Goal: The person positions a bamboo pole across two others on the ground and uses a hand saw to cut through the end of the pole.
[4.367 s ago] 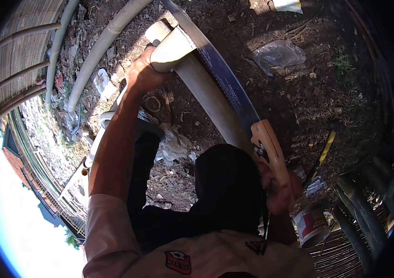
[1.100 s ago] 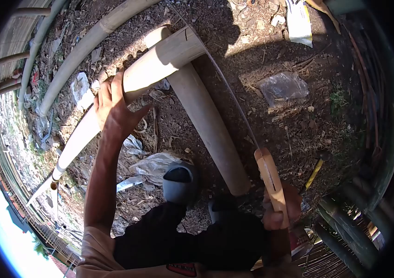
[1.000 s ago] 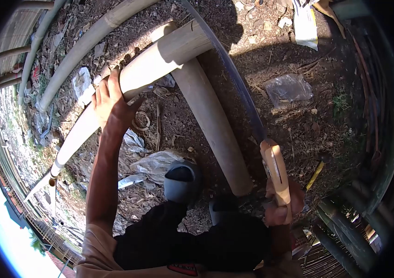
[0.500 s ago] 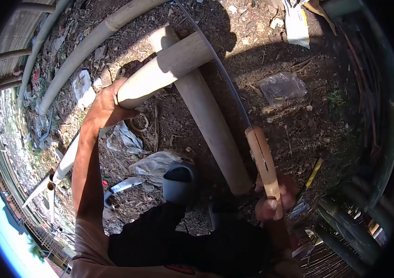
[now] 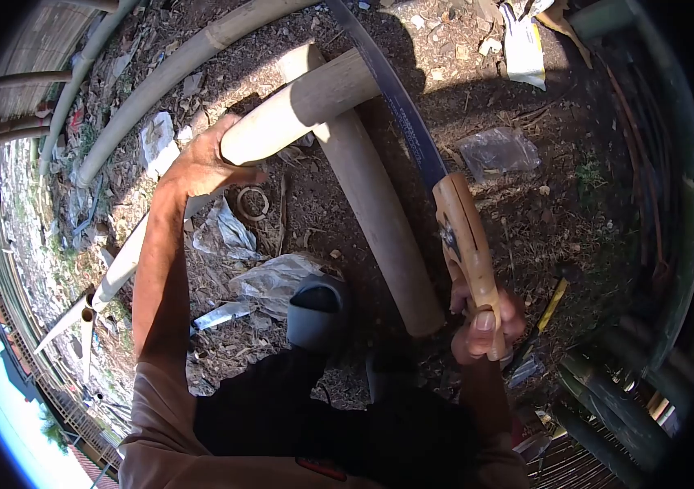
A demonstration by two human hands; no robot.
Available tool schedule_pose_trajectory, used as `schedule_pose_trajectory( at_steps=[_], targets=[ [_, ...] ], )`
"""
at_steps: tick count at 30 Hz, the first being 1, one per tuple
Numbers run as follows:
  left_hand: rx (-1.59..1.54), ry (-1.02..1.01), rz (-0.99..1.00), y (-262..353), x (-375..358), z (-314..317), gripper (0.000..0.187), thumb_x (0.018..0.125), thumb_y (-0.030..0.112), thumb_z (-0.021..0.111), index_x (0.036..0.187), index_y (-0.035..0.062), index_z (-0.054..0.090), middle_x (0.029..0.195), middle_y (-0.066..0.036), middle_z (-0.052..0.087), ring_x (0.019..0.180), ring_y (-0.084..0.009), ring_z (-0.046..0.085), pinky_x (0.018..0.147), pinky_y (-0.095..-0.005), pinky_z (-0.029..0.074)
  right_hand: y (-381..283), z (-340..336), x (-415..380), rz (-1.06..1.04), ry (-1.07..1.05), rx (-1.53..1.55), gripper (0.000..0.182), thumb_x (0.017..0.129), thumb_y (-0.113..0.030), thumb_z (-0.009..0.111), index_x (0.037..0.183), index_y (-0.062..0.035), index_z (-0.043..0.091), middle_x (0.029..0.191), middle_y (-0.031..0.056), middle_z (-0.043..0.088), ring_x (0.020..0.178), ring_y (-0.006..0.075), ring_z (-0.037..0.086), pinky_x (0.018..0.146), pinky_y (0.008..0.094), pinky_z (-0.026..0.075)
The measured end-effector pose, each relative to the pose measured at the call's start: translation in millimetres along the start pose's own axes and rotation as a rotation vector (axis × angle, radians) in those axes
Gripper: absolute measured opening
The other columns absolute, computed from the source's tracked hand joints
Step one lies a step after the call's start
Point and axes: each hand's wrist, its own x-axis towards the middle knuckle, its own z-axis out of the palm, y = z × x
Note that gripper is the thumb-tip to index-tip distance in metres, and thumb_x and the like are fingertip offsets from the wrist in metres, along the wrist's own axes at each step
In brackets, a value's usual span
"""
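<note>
My left hand grips the near end of a short thick bamboo section, thumb along its underside. That section lies crosswise over another bamboo log on the ground. In my right hand is a handsaw, fingers wrapped round the lower part of its pale wooden handle. Its long dark blade slants up and to the left, passing right at the far end of the bamboo section.
Long bamboo poles curve across the upper left. A bamboo ring and crumpled plastic lie near my foot in a grey shoe. Clear plastic and a yellow-handled tool lie at right, beside stacked green bamboo.
The saw has shifted slightly upward and turned, so the flat of its blade now shows. My left hand and the bamboo section appear a little further right.
</note>
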Motion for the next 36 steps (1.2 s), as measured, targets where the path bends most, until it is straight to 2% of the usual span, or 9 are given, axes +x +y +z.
schedule_pose_trajectory(
  at_steps=[4,10,14,15,17,24,30,34,36],
  targets=[
    [-0.263,0.233,0.182,9.9,18.2,11.2,0.059,0.087,0.038,0.086,0.131,0.0062,0.062,0.109,-0.005,0.066,0.102,-0.0133,0.062,0.092,-0.0299,0.051,-0.1,1.9,-5.8,0.053,0.038,-0.012,0.046,0.097,-0.041,0.060,0.100,0.0051,0.057,0.068,0.0147,0.064,0.051,0.0181,0.059,0.047,0.0322,0.050],
    [-0.194,0.398,0.184,87.4,48.6,27.3,0.073,0.093,0.074,0.057,0.111,0.0052,0.072,0.095,-0.012,0.072,0.094,-0.0211,0.066,0.086,-0.0365,0.051,-3.2,-2.1,-2.0,0.090,-0.004,-0.085,0.056,0.099,-0.051,0.054,0.095,0.0048,0.060,0.065,0.0116,0.061,0.051,0.0177,0.058,0.046,0.0295,0.045],
    [-0.152,0.420,0.259,90.3,75.0,40.0,0.073,0.092,0.073,0.058,0.113,0.0045,0.071,0.094,-0.017,0.072,0.092,-0.0263,0.069,0.085,-0.0380,0.052,-6.3,3.5,1.8,0.094,0.016,-0.125,0.061,0.099,-0.055,0.050,0.080,0.0020,0.058,0.062,0.0110,0.059,0.050,0.0192,0.057,0.046,0.0300,0.043],
    [-0.097,0.419,0.237,93.3,74.0,42.1,0.074,0.092,0.073,0.057,0.114,0.0042,0.071,0.097,-0.020,0.073,0.094,-0.0293,0.071,0.086,-0.0401,0.053,-9.9,-4.8,-1.1,0.124,-0.079,-0.179,0.058,0.102,-0.055,0.043,0.098,0.0019,0.056,0.068,0.0134,0.061,0.054,0.0212,0.055,0.050,0.0336,0.045],
    [0.033,0.415,0.216,96.3,73.5,44.0,0.074,0.092,0.073,0.055,0.115,0.0033,0.069,0.103,-0.025,0.074,0.100,-0.0377,0.073,0.088,-0.0461,0.055,-7.7,-8.0,0.7,0.118,-0.107,-0.193,0.057,0.102,-0.054,0.044,0.099,0.0023,0.056,0.069,0.0139,0.061,0.054,0.0219,0.056,0.050,0.0338,0.045],
    [0.146,0.549,0.271,93.8,69.0,50.5,0.074,0.094,0.074,0.050,0.123,0.0093,0.070,0.105,-0.022,0.075,0.101,-0.0373,0.074,0.088,-0.0466,0.058,1.0,-9.2,-19.7,0.278,0.003,-0.100,0.054,0.096,-0.047,0.045,0.092,0.0059,0.053,0.071,0.0137,0.054,0.067,0.0248,0.052,0.062,0.0360,0.042],
    [0.134,0.494,0.228,98.5,67.4,46.8,0.071,0.094,0.072,0.050,0.135,0.0162,0.066,0.107,-0.022,0.075,0.102,-0.0361,0.074,0.087,-0.0461,0.058,-33.6,-2.1,1.3,0.522,0.006,-0.028,0.055,0.100,-0.048,0.042,0.092,0.0050,0.054,0.072,0.0138,0.055,0.069,0.0251,0.054,0.059,0.0333,0.042],
    [0.106,0.535,0.273,101.3,64.8,41.9,0.073,0.093,0.073,0.049,0.135,0.0162,0.066,0.109,-0.021,0.075,0.102,-0.0359,0.073,0.087,-0.0467,0.058,-25.7,-5.2,7.5,0.460,-0.052,0.045,0.061,0.101,-0.055,0.045,0.092,0.0038,0.060,0.071,0.0123,0.056,0.062,0.0206,0.055,0.053,0.0348,0.043],
    [0.174,0.354,0.098,110.2,61.9,34.6,0.080,0.088,0.079,0.050,0.141,0.0204,0.062,0.119,-0.015,0.073,0.101,-0.0363,0.074,0.086,-0.0444,0.058,-25.4,-7.0,9.8,0.442,-0.052,0.055,0.063,0.101,-0.057,0.046,0.092,0.0035,0.061,0.071,0.0119,0.056,0.060,0.0195,0.056,0.052,0.0352,0.043]
  ],
)
